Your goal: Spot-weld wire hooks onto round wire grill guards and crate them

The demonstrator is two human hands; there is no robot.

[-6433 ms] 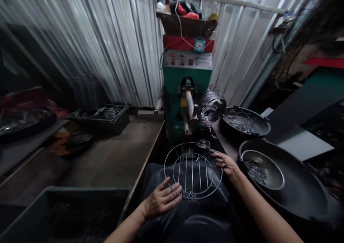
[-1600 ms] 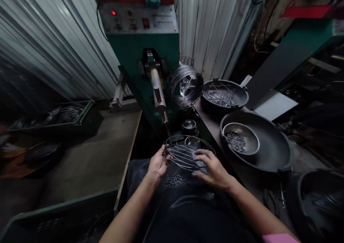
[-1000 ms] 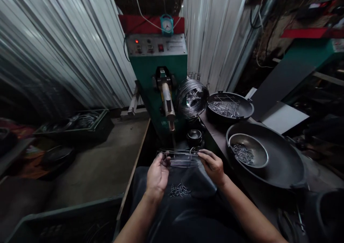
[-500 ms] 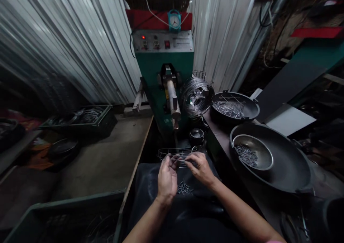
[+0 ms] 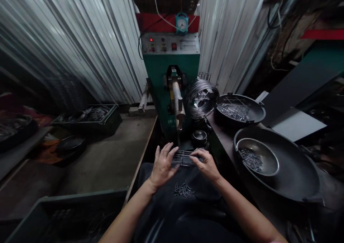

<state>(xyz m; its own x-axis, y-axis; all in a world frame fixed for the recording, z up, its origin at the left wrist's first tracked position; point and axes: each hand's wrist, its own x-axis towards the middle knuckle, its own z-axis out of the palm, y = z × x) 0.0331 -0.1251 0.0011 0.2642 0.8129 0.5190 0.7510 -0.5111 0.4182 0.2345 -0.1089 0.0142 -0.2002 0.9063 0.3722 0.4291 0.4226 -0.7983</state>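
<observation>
A round frame of thin metal wire (image 5: 183, 158) is held level between my hands, above the dark cloth (image 5: 204, 214) over my lap. My left hand (image 5: 162, 165) is at its left end, back of the hand up, fingers spread over the wire and thumb below. My right hand (image 5: 205, 163) pinches the right end between thumb and fingertips. Both hands partly hide the frame's ends. Below, on the cloth, lies a small heap of short curved wire pieces (image 5: 183, 189). Just beyond the frame, the rod-like electrode arm (image 5: 177, 99) of a green machine (image 5: 158, 67) points toward me.
At right, a large black pan (image 5: 295, 171) holds a metal bowl (image 5: 272, 160) of short wire pieces. Behind it are another pan (image 5: 259, 110) with wire parts and a wire coil (image 5: 202, 99). Green crates (image 5: 111, 119) stand at left, one (image 5: 80, 196) near my left forearm.
My left hand has turned from palm-up to back-up and spread its fingers at the frame's left end. My right hand still pinches the right end. The view has shifted slightly left.
</observation>
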